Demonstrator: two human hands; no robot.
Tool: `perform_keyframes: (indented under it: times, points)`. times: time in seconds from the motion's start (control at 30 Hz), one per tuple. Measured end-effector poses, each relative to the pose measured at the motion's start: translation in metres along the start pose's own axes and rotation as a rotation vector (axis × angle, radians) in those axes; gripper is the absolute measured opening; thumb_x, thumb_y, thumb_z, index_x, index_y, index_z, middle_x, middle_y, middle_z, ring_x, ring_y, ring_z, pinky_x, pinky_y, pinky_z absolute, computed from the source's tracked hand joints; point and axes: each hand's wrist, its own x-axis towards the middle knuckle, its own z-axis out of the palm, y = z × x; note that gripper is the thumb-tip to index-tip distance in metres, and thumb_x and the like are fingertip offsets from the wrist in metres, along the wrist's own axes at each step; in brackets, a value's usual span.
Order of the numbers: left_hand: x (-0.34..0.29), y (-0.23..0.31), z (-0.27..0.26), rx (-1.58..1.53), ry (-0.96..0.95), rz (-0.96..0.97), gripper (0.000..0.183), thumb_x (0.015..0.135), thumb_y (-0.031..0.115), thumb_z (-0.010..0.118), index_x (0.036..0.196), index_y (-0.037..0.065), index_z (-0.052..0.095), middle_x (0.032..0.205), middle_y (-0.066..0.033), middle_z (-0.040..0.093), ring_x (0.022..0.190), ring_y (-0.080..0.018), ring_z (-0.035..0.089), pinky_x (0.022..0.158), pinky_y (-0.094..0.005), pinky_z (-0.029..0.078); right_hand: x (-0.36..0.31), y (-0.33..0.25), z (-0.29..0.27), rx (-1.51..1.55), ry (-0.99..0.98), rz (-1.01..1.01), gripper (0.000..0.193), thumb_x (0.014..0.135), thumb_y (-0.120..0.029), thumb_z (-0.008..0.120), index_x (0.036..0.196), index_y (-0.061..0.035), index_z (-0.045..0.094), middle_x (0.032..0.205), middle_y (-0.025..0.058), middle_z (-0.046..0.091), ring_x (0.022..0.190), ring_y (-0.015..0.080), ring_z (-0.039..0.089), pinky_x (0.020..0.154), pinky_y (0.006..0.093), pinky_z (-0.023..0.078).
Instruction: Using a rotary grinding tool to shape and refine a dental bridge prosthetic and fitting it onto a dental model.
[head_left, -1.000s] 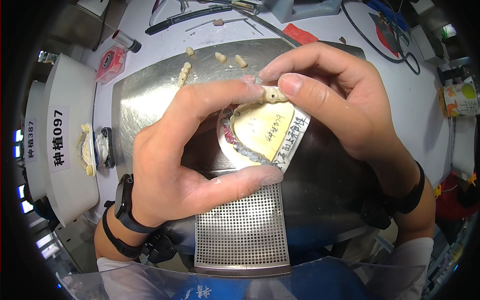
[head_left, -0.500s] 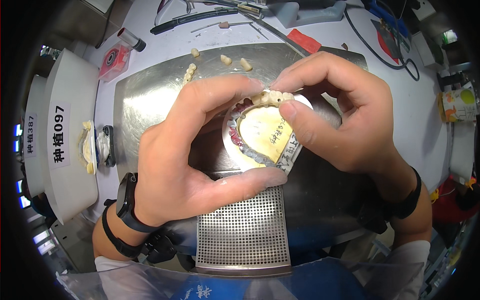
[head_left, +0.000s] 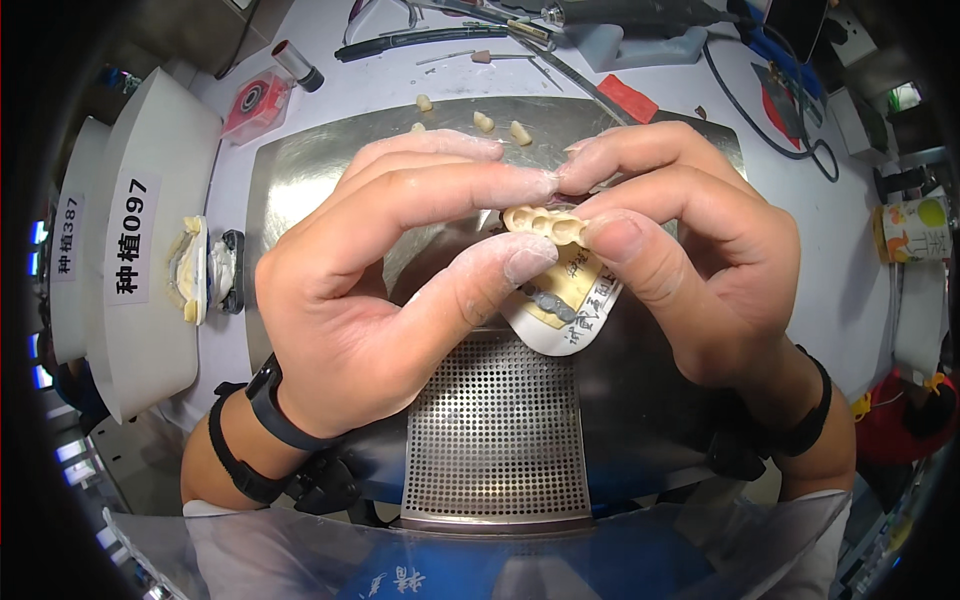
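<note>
Pinched between both sets of fingertips: a cream row of joined dental crowns (head_left: 546, 223), hollow undersides facing up. Left hand (head_left: 380, 290) closed on its left end, thumb tip (head_left: 520, 265) pressed from below, index and middle fingers arched over the top, dusted white. Right hand (head_left: 690, 260) closed on its right end, thumb (head_left: 625, 250) beneath, fingers curled above and meeting the left fingertips. Both wrists bent inward, forearms entering from the lower edge, dark bands on each wrist. Directly beneath the fingers, partly hidden: a white plaster dental model (head_left: 560, 310) with yellow face and grey metal part. Below the hands, a perforated metal grille (head_left: 495, 440) set in a steel tray (head_left: 300, 180). Beyond the fingertips, loose cream tooth pieces (head_left: 500, 126) on the tray. Far left of the left hand, a white labelled box (head_left: 130, 270) with another plaster cast (head_left: 190, 270) beside it.
</note>
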Motion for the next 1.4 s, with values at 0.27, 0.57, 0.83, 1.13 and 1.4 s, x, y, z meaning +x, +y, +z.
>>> perform_keyframes:
  times: [0.27, 0.57, 0.83, 1.13, 1.4]
  points:
    - [-0.002, 0.004, 0.002, -0.078, 0.048, -0.072, 0.025, 0.086, 0.0, 0.067, 0.11, -0.005, 0.064, 0.112, -0.0192, 0.064, 0.114, -0.0264, 0.056, 0.097, -0.0368, 0.044, -0.002, 0.001, 0.002, 0.032, -0.002, -0.001, 0.019, 0.095, -0.012, 0.058, 0.094, 0.0052, 0.068, 0.107, 0.02, 0.063, 0.097, 0.0223, 0.061, 0.084, 0.0323, 0.049]
    - [-0.002, 0.002, 0.003, -0.106, 0.042, -0.091, 0.024, 0.086, 0.0, 0.067, 0.11, -0.005, 0.064, 0.114, -0.0194, 0.062, 0.108, -0.0239, 0.059, 0.094, -0.0347, 0.046, 0.0, 0.003, 0.0, 0.01, -0.02, -0.016, 0.019, 0.094, -0.01, 0.057, 0.096, 0.005, 0.068, 0.107, 0.02, 0.063, 0.098, 0.022, 0.061, 0.085, 0.032, 0.048]
    - [0.001, 0.008, 0.003, -0.14, 0.048, -0.12, 0.026, 0.085, 0.001, 0.068, 0.11, -0.005, 0.065, 0.114, -0.0195, 0.061, 0.109, -0.0244, 0.058, 0.095, -0.0356, 0.045, 0.001, -0.004, -0.002, 0.021, -0.041, 0.019, 0.017, 0.093, -0.009, 0.059, 0.095, 0.0051, 0.067, 0.111, 0.0209, 0.061, 0.099, 0.0223, 0.061, 0.087, 0.0327, 0.048]
    - [-0.001, 0.007, 0.012, -0.477, 0.143, -0.139, 0.02, 0.082, 0.004, 0.069, 0.102, 0.0, 0.065, 0.104, -0.0146, 0.066, 0.118, -0.0299, 0.052, 0.099, -0.0432, 0.042, 0.004, -0.004, 0.005, 0.02, 0.078, -0.074, 0.012, 0.09, -0.01, 0.066, 0.093, 0.0005, 0.07, 0.104, 0.0139, 0.064, 0.091, 0.0169, 0.061, 0.077, 0.0271, 0.049]
    - [-0.004, 0.015, 0.008, -0.908, 0.227, -0.305, 0.023, 0.09, 0.007, 0.06, 0.11, -0.001, 0.053, 0.106, -0.0231, 0.064, 0.091, -0.0254, 0.068, 0.071, -0.0312, 0.057, 0.052, 0.028, -0.047, 0.369, 0.291, 0.726, 0.04, 0.096, -0.033, 0.057, 0.111, 0.0032, 0.059, 0.086, 0.0136, 0.067, 0.059, 0.0133, 0.06, 0.046, 0.021, 0.043]
